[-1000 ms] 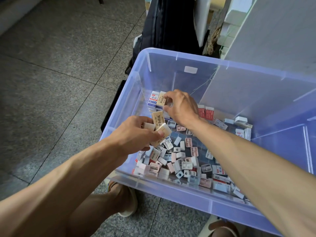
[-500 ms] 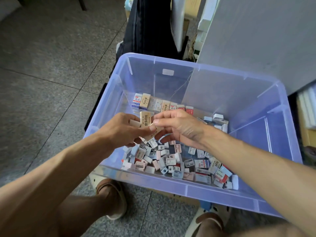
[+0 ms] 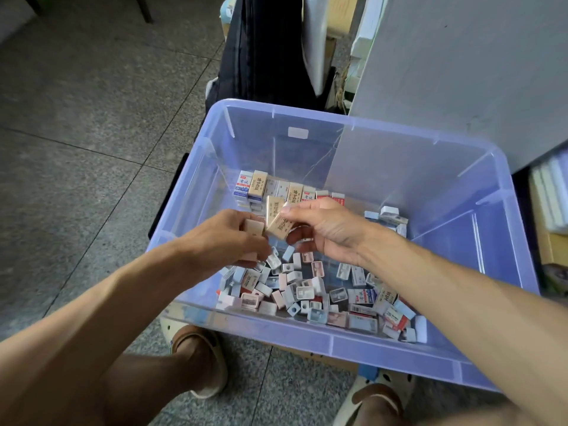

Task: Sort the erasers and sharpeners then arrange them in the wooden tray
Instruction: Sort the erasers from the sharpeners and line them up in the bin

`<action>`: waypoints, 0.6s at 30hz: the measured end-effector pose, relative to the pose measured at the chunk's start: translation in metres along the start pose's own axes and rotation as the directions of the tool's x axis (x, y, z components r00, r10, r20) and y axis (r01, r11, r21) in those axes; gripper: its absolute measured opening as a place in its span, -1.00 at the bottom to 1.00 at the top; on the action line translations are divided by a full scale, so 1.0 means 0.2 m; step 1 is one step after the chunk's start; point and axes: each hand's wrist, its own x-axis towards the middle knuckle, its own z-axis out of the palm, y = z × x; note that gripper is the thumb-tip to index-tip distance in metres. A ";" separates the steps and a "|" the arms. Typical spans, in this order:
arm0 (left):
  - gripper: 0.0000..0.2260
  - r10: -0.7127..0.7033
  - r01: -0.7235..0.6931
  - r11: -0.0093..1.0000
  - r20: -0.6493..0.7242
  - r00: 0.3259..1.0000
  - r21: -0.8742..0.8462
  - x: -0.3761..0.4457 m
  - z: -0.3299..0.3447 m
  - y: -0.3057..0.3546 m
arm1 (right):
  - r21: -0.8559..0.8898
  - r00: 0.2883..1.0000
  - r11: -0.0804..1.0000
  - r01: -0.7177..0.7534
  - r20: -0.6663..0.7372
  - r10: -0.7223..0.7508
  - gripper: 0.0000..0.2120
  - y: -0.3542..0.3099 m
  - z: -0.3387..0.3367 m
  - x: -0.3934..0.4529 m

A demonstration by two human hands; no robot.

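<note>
A clear blue plastic bin (image 3: 338,339) on the floor holds a loose pile of small sharpeners and wrapped erasers (image 3: 310,287). A row of erasers (image 3: 276,187) stands upright along the bin's far side. My left hand (image 3: 227,238) grips several small pink and white pieces above the pile. My right hand (image 3: 325,229) pinches a tan eraser (image 3: 280,224) right beside the left hand; a second tan eraser (image 3: 273,206) sticks up just behind it. No wooden tray is in view.
Grey tiled floor (image 3: 76,149) lies to the left. A grey cabinet (image 3: 461,72) and dark hanging fabric (image 3: 264,47) stand behind the bin. Stacked boxes (image 3: 550,198) sit at the right. My sandalled feet (image 3: 199,361) are under the bin's near edge.
My right hand came back from the row of erasers at the bin's far side to meet the left hand, and now pinches a tan eraser there. The view shifted.
</note>
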 end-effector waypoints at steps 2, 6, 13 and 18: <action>-0.82 -0.056 0.052 0.995 -0.053 0.997 -0.088 0.00 0.00 0.00 | -0.099 0.992 0.995 0.026 -0.121 -0.038 -0.83 -0.02 -0.03 0.05; -0.77 -0.096 0.072 0.977 -0.110 0.989 -0.200 0.01 -0.01 -0.01 | -0.290 0.920 0.957 0.016 -0.371 -0.128 -0.85 -0.03 -0.06 0.24; -0.76 -0.056 0.032 0.986 -0.145 0.988 -0.162 0.03 -0.03 -0.02 | -0.327 0.874 0.945 -0.013 -0.462 -0.148 -0.86 -0.08 0.05 0.47; -0.76 -0.039 0.017 0.993 -0.189 0.981 -0.116 0.04 -0.03 -0.01 | -0.359 0.862 0.932 -0.040 -0.484 -0.149 -0.82 -0.09 0.03 0.45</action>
